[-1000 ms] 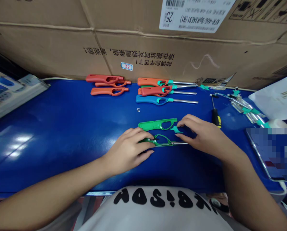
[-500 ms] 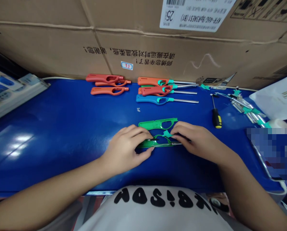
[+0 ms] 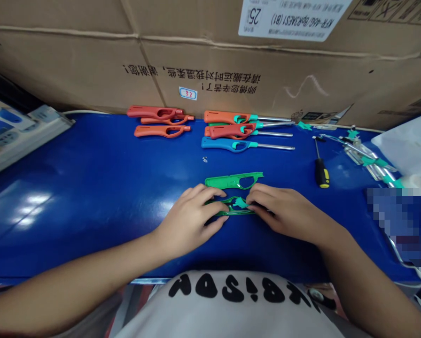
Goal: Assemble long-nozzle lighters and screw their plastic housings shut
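My left hand (image 3: 191, 218) rests on the blue table, its fingers curled over the handle end of a green lighter shell (image 3: 231, 210). Beside it my right hand (image 3: 284, 212) pinches a small teal trigger piece (image 3: 240, 203) and presses it into that shell's finger loop. A second green shell half (image 3: 233, 180) lies flat just behind both hands, untouched.
Orange shell halves (image 3: 157, 123) and assembled orange and blue lighters (image 3: 238, 134) lie in rows at the back by a cardboard box (image 3: 210, 61). A black and yellow screwdriver (image 3: 320, 166) and loose metal tubes (image 3: 367, 157) lie to the right. A power strip (image 3: 16, 136) sits far left.
My right hand took the teal trigger piece from beside the far green shell and brought it left and nearer, onto the shell under my left hand. The left hand barely moved.
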Tool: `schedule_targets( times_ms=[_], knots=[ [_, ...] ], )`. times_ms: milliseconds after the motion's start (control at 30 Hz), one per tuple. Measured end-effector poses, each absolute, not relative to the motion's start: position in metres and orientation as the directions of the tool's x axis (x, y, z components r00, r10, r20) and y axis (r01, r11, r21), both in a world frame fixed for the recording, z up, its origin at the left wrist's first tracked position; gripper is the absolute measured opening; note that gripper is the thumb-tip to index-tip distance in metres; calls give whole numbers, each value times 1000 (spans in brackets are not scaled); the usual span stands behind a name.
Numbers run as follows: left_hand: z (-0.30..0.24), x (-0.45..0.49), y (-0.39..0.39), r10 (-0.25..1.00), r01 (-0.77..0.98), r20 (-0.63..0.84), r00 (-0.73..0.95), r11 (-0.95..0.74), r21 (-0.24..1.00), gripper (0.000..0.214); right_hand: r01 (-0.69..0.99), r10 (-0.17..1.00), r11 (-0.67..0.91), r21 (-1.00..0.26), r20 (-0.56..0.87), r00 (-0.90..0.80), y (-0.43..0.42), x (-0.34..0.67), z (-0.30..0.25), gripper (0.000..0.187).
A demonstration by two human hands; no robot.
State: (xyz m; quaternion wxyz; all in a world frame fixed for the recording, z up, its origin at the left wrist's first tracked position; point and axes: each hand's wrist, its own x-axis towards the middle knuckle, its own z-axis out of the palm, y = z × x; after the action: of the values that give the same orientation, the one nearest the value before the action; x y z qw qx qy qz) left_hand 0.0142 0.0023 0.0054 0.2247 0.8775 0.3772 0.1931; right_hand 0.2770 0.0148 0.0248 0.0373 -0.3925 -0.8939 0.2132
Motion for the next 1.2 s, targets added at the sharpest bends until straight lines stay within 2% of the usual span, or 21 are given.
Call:
schedule_targets(
  times_ms=[467,700,967,1200],
  knots=[
    [-2,15,6,742,481,241,625,-610,630,11,665,695,655,-358,-60,-717,13,269,20,25],
    [-8,15,7,731,411,300,613,-619,669,10,612,654,726,-313,41,-755,13,268,10,24],
    [-9,17,9,731,364,314,606,-605,708,9,570,625,754,-327,89,-776,14,267,7,20],
    [-8,17,9,730,361,307,610,-601,713,9,590,658,726,-353,111,-745,15,266,7,23]
  ],
)
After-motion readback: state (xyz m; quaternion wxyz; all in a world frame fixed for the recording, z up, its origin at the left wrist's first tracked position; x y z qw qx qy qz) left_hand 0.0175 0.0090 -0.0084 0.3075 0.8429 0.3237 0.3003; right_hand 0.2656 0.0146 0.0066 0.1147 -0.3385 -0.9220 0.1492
